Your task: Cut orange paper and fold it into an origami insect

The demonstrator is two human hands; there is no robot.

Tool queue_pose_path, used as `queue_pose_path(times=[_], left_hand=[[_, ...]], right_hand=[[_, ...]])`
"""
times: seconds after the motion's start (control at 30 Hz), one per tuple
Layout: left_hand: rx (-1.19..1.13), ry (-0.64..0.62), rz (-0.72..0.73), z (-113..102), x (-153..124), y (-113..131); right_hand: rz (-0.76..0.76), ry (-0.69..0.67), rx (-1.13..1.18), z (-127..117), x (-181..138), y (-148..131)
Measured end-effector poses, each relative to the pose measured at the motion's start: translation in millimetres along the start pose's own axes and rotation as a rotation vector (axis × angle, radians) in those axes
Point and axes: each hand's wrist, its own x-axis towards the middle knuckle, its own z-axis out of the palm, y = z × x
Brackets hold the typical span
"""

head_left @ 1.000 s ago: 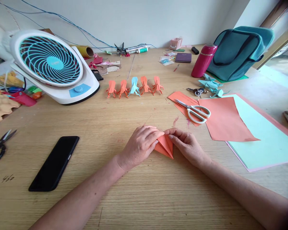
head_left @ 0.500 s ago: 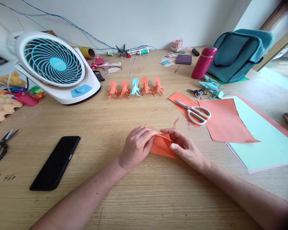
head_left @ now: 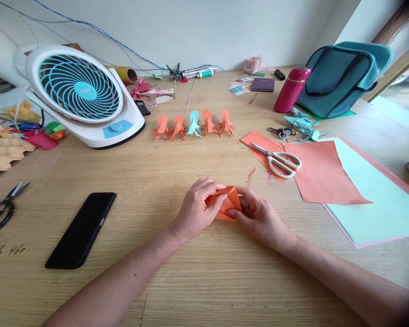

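From my head camera, I count two hands of mine, the left (head_left: pixel 197 204) and the right (head_left: pixel 261 215), and between them one folded orange paper (head_left: pixel 231 202). Beyond it stand five paper figures in a row: four orange figures (head_left: pixel 162 123) and one light blue figure (head_left: pixel 193 121), third from either end. I have two pairs of scissors: white-handled scissors (head_left: pixel 282 163) lying across orange paper strips (head_left: pixel 259 141) on my right, and black-handled scissors (head_left: pixel 2 213) at the far left. There is one black phone (head_left: pixel 82 230), one fan (head_left: pixel 80 86), one red flask (head_left: pixel 291 91) and one teal bag (head_left: pixel 341 81). Some teal folded figures (head_left: pixel 301 121) lie near the bag, too bunched to count surely.

Half a second ago my left thumb sat at the paper's left edge and a corner pointed down toward my right; now that thumb reaches across its face, my right fingers have closed in on it, and a fold stands up at the top. A second ago it showed a sharp tip toward me. The five figures and both scissors keep their places on the table (head_left: pixel 191 281).

The paper is bright orange, small and partly opened, with a peaked upper edge and a flatter layer below. It is near the table's middle, pinched in both my hands, left thumb in front, right thumb at its lower right.
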Motion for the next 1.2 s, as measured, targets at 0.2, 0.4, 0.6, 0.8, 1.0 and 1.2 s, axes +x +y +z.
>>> queue_pose_path(times=[0.2, 0.4, 0.6, 0.8, 1.0, 1.2], left_hand=[[-0.162, -0.012, -0.129, 2.4, -1.2, 0.8], [-0.426, -0.063, -0.370, 1.1, -0.7, 10.4], [-0.509, -0.072, -0.412, -0.7, 1.6, 10.9], [-0.440, -0.142, -0.375, -6.2, 3.2, 9.8], [-0.372, -0.323, -0.248, -9.1, 3.8, 13.8], [-0.212, -0.428, -0.221, -11.7, 3.7, 18.1]], right_hand=[[0.002, -0.023, -0.019, 2.8, -0.6, -5.0], [-0.023, 0.036, -0.088, 4.3, -0.6, -1.7], [-0.091, 0.014, -0.031, 5.0, -3.4, 1.1], [-0.145, 0.043, 0.084, -5.4, -0.9, -5.6], [-0.183, 0.015, 0.148, -9.6, 6.1, 5.9], [-0.252, -0.083, -0.044, -15.7, 5.1, -2.3]])
